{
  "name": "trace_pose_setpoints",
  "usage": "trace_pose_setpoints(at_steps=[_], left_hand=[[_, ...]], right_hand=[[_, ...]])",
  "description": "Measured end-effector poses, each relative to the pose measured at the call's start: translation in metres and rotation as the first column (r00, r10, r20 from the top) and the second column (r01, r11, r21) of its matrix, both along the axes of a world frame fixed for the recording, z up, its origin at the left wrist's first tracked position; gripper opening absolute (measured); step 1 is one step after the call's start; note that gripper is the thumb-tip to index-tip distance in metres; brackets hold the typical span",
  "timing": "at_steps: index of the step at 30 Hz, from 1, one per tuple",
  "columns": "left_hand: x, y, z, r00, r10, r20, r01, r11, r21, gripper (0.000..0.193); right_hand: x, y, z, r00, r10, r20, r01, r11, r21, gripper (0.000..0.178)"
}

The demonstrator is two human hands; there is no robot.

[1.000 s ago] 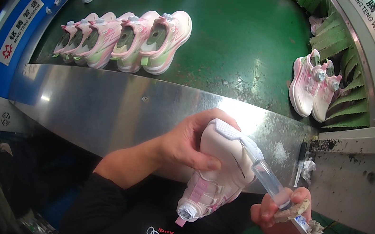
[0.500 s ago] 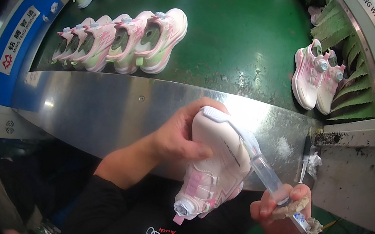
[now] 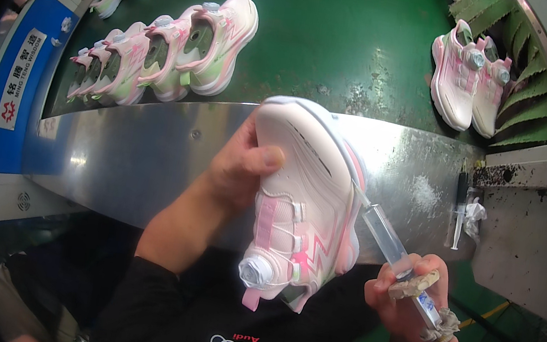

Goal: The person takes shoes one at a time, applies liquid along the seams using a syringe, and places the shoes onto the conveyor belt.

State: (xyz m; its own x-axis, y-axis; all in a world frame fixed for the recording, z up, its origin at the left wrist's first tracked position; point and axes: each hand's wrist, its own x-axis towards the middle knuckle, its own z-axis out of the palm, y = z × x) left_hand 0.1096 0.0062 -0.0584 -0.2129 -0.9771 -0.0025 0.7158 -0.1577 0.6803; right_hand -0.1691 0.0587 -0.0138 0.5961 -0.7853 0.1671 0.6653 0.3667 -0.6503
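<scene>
A pink and white sneaker (image 3: 304, 175) is gripped by the toe end in my left hand (image 3: 239, 163), thumb on the upper and the other fingers hidden beneath. Its toe points away from me, and the dial closure and heel opening lie toward my body. My right hand (image 3: 412, 302) is closed around a clear syringe (image 3: 387, 236) with beige wrapping at its flange and plunger end. The syringe's thin tip meets the side of the sneaker where upper and sole join. Whether anything flows from the tip is too small to tell.
Beyond a metal ledge (image 3: 151, 147) lies a green conveyor belt (image 3: 319, 44). A row of similar sneakers (image 3: 214, 44) stands on its left, and a pair (image 3: 468, 79) at the right beside green flaps (image 3: 532, 95). Another syringe (image 3: 459, 211) lies near crumpled white material (image 3: 474, 217).
The sneaker has turned in my left hand, showing more of its side, and has shifted up and left. The syringe tip has moved along the sole edge. The whole view has shifted slightly.
</scene>
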Motion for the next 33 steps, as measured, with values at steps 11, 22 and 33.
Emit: trace_pose_setpoints(at_steps=[11, 22, 33], left_hand=[[0.0, -0.008, -0.005, 0.987, -0.035, -0.156, 0.056, 0.99, 0.131, 0.048], [0.006, -0.014, -0.016, 0.97, -0.071, -0.234, 0.098, 0.989, 0.107, 0.047], [0.002, -0.016, -0.019, 0.906, -0.121, -0.406, 0.203, 0.965, 0.165, 0.049]], right_hand=[[-0.012, 0.012, -0.019, 0.996, 0.052, -0.077, -0.049, 0.998, 0.037, 0.116], [-0.019, 0.039, -0.012, 0.993, 0.023, -0.115, 0.003, 0.976, 0.219, 0.1], [-0.032, 0.065, -0.018, 0.996, 0.003, -0.088, 0.018, 0.971, 0.239, 0.097]])
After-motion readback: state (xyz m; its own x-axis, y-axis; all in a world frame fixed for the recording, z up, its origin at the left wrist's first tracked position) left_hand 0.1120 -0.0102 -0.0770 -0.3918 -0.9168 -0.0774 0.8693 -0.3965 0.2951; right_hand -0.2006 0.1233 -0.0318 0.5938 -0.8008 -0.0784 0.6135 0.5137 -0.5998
